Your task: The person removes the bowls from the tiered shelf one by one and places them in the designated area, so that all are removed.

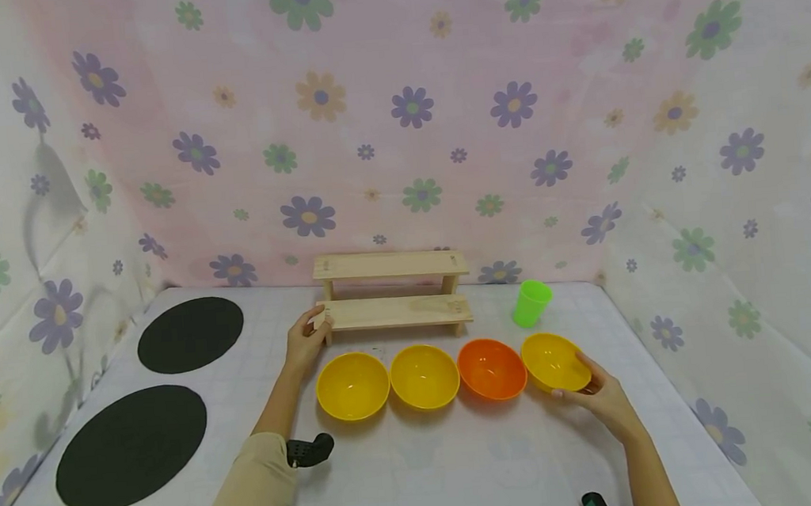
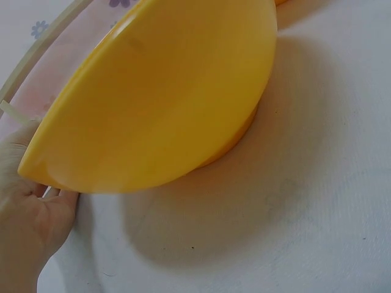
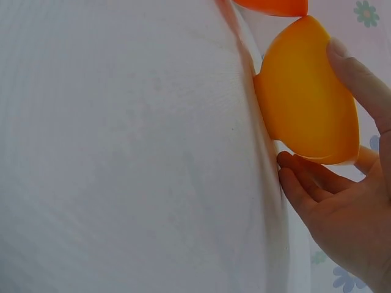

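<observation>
In the head view, a row of touching or nearly touching bowls stands upright: a left yellow bowl (image 1: 353, 386), a second yellow bowl (image 1: 425, 377), an orange bowl (image 1: 492, 369) and a right yellow bowl (image 1: 553, 362). Behind them is a two-step wooden shelf (image 1: 396, 312). My left hand (image 1: 303, 343) grips the left end of its lower step. The left yellow bowl (image 2: 165, 91) partly hides that hand in the left wrist view. My right hand (image 3: 351, 220) holds the right yellow bowl (image 3: 308, 91) by its side, thumb against the bowl and fingers around its lower side.
A bright green cup (image 1: 532, 303) stands behind the right yellow bowl, right of the shelf. Two black round mats, a far one (image 1: 192, 334) and a near one (image 1: 131, 449), lie at the left on the white tablecloth (image 1: 423, 474). Flowered cloth (image 1: 366, 113) encloses the back and sides.
</observation>
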Demonstrator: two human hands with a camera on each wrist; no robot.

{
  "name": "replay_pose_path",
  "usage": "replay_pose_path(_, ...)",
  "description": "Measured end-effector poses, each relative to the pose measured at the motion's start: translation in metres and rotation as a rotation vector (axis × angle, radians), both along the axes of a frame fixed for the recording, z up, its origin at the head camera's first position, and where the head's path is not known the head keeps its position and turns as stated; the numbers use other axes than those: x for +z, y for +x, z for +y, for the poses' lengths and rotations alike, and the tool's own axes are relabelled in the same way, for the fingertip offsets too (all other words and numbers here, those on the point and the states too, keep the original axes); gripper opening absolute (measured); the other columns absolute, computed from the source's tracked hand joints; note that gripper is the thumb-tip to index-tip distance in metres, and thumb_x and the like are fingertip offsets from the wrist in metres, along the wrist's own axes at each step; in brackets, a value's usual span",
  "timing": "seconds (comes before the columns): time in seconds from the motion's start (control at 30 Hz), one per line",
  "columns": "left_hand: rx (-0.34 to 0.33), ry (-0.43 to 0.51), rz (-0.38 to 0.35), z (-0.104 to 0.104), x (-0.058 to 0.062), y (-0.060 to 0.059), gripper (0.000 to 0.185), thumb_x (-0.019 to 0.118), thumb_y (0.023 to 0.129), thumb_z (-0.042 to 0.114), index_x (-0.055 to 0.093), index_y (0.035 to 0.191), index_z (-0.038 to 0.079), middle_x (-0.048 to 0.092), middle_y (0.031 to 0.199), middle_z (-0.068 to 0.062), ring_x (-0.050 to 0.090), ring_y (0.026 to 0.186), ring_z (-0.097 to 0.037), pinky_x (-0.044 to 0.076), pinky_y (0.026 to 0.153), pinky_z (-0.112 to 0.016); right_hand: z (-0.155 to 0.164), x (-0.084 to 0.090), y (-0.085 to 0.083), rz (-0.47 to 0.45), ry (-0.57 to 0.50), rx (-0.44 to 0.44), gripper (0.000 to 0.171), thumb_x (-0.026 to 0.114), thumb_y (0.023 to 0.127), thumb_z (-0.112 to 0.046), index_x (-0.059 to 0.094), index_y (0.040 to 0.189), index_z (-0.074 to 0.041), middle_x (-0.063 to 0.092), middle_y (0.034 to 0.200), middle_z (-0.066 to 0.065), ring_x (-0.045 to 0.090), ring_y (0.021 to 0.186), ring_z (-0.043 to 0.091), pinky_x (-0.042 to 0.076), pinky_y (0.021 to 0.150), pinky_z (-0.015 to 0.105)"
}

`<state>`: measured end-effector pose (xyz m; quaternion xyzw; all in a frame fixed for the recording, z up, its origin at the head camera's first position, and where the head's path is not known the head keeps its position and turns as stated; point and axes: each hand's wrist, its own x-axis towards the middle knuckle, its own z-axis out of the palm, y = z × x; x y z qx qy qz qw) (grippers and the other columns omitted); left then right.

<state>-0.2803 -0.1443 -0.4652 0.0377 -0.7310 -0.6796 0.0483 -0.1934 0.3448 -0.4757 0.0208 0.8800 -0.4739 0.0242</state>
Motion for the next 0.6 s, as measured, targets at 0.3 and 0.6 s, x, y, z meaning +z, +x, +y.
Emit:
replay_pose_path(0.3, 0.024, 0.003, -0.010, -0.008, -0.024, -0.013, 0.045, 0.058, 0.094, 0.016, 0.048, 0.136, 0.003, 0.055, 0.121, -0.029, 0.050, 0.080, -0.012, 0.042, 0.061, -0.014, 0.000, -0.002, -0.003, 0.000, 0.016, 0.035, 0.085, 0.069, 0.086, -0.024, 0.018, 0.149, -0.001, 0.022, 0.149, 0.029, 0.040, 0.123, 0.040, 0.034, 0.082, 0.007)
replay_pose_path(0.6, -0.002, -0.112, -0.005, -0.014, -0.034, -0.002, 0.049, 0.052, 0.098, 0.020, 0.038, 0.144, 0.009, 0.045, 0.138, -0.023, 0.052, 0.117, -0.034, 0.048, 0.088, -0.027, 0.003, 0.005, -0.004, 0.093, 0.098, 0.036, 0.079, 0.066, 0.088, -0.027, 0.022, 0.148, -0.002, 0.027, 0.148, 0.027, 0.041, 0.122, 0.040, 0.038, 0.082, 0.009)
